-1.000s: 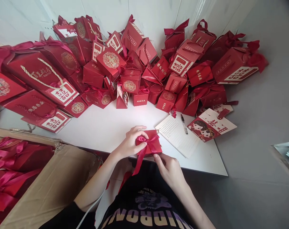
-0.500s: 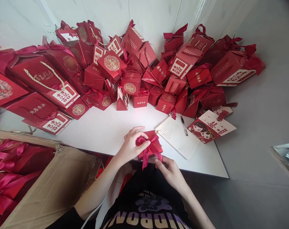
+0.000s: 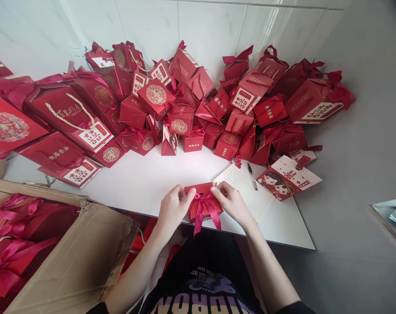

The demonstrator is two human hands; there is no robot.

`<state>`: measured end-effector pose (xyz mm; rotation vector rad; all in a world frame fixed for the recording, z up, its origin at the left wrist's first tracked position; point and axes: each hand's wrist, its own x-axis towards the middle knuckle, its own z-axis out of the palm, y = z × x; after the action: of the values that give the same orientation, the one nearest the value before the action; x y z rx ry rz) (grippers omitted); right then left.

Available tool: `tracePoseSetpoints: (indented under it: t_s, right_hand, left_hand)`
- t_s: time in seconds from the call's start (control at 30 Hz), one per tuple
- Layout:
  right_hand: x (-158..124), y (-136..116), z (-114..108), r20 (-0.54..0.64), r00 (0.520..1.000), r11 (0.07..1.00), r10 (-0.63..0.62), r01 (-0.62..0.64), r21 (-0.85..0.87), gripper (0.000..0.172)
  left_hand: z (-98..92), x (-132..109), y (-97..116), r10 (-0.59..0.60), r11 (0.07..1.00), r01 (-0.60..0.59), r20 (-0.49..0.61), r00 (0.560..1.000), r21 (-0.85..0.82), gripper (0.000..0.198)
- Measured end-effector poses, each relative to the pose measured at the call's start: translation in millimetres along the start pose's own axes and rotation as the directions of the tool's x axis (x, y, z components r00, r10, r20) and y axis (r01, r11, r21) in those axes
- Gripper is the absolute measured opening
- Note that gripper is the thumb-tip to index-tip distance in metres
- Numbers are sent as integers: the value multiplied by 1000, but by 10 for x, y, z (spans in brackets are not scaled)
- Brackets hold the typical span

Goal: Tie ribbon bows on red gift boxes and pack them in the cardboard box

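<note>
A small red gift box [image 3: 193,211] lies at the table's front edge, right before me. Across its top runs a dark pink ribbon [image 3: 203,207] tied in a bow, its two tails hanging over the near side. My left hand [image 3: 175,205] is at the box's left side, thumb and fingers pinched on the bow's left loop. At the upper right, my right hand [image 3: 230,198] pinches the bow's other loop. Both fingertips hide the loops' outer ends.
Many red gift boxes [image 3: 181,117] are heaped along the wall. A notebook [image 3: 230,174], a pen [image 3: 252,176] and a printed card box [image 3: 288,178] lie to the right on the white table [image 3: 135,183]. At lower left stands a cardboard carton [image 3: 70,253] holding more ribboned boxes.
My right hand has moved up from the lower ribbon tail to the bow's right loop. My left hand has shifted slightly left and down, now pinching the left loop.
</note>
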<state>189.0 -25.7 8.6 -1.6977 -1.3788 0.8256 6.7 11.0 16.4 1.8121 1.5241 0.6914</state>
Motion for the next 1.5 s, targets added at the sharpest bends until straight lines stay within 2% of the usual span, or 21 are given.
tracePoseSetpoints:
  t_s: [0.17, 0.3, 0.47, 0.63, 0.77, 0.87, 0.9, 0.97, 1.0, 1.03, 1.1, 1.13, 1.2, 1.27, 1.3, 1.37, 1.43, 1.5]
  right_hand:
    - [43, 25, 131, -9, 1000, 991, 19, -17, 131, 39]
    - [-44, 84, 193, -61, 997, 954, 51, -31, 297, 40]
    - [-114, 108, 250, -119, 989, 905, 93, -35, 423, 42]
    - [-127, 128, 314, -112, 984, 841, 139, -57, 538, 43]
    - [-117, 170, 344, -95, 981, 785, 168, -75, 615, 42]
    - [-129, 246, 241, -95, 982, 840, 161, -86, 536, 39]
    - [-139, 278, 186, -111, 986, 868, 126, -55, 494, 37]
    - [-168, 334, 75, -105, 994, 910, -24, 65, 410, 37]
    - [-185, 352, 31, -59, 991, 921, -120, 133, 366, 46]
    - [-201, 363, 2, 10, 979, 930, -203, 190, 316, 65]
    - [-228, 362, -8, 155, 945, 947, -288, 258, 191, 98]
    - [-238, 353, 9, 193, 936, 954, -294, 273, 127, 104]
    - [-251, 328, 66, 178, 940, 957, -291, 290, 34, 100]
    - [-262, 295, 122, 99, 945, 949, -312, 315, -17, 94]
    - [-268, 274, 139, 48, 941, 940, -336, 338, -36, 93]
    - [-288, 217, 146, -46, 913, 913, -405, 402, -64, 94]
    - [-320, 140, 116, -125, 870, 879, -476, 471, -73, 94]
    - [-363, 56, 63, -184, 825, 845, -534, 528, -86, 93]
  left_hand:
    - [76, -69, 18, 61, 978, -63, -15, 998, -199, 33]
    - [160, -147, -21, 7, 936, -14, -22, 1000, -351, 32]
    - [216, -192, -55, -8, 941, -6, -42, 999, -337, 31]
    - [232, -159, -62, 24, 965, -39, -61, 998, -260, 30]
    - [223, -130, -63, 4, 960, -22, -64, 998, -279, 32]
    - [158, -106, -80, -36, 938, 39, 13, 999, -343, 33]
    - [128, -98, -87, -48, 932, 57, 33, 998, -357, 34]
    - [75, -85, -96, -52, 929, 68, 55, 997, -365, 34]
    - [59, -80, -97, -41, 930, 59, 57, 998, -362, 33]
    - [54, -77, -98, -24, 933, 43, 57, 998, -358, 30]
    - [74, -75, -97, 29, 934, -16, 30, 999, -356, 23]
    - [95, -78, -96, 61, 933, -61, -11, 998, -355, 20]
    - [140, -95, -92, 150, 921, -187, -131, 980, -342, 15]
    - [166, -131, -70, 300, 884, -374, -275, 914, -280, 11]
    - [166, -157, -48, 398, 844, -484, -335, 854, -230, 9]
    - [146, -220, 23, 595, 715, -689, -417, 687, -114, 11]
    - [113, -291, 118, 728, 571, -821, -454, 515, -15, 15]
    - [83, -360, 213, 788, 480, -875, -466, 402, 56, 19]
